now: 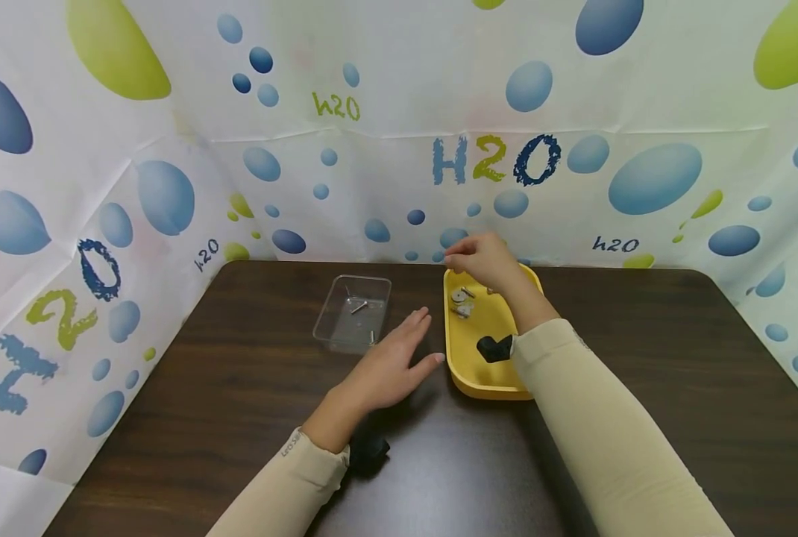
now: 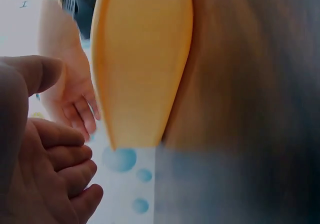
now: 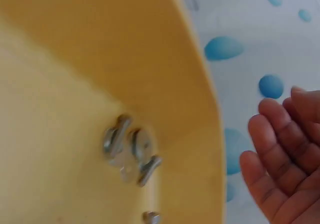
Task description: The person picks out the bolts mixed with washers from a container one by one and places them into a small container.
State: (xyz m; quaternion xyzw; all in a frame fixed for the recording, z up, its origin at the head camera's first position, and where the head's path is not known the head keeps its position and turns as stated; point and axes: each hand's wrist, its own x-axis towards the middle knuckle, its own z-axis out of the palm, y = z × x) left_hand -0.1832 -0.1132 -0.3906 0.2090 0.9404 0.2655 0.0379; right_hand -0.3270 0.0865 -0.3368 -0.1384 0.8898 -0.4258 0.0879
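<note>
Over the far end of a yellow tray, my right hand is raised with its thumb and index fingertips close together. In the right wrist view the other fingers of that right hand bend loosely; I cannot tell whether something small is between thumb and index finger. Metal bolts and round washer-like discs lie inside the tray near its wall. My left hand hovers, fingers extended and thumb spread, between the tray and a clear plastic box. Two small screws lie in that box.
A dark wood table carries both containers. Behind it and at the sides hangs a white sheet with blue and green drops. Black wrist devices sit under both wrists. The tray's raised rim stands close beside the left thumb.
</note>
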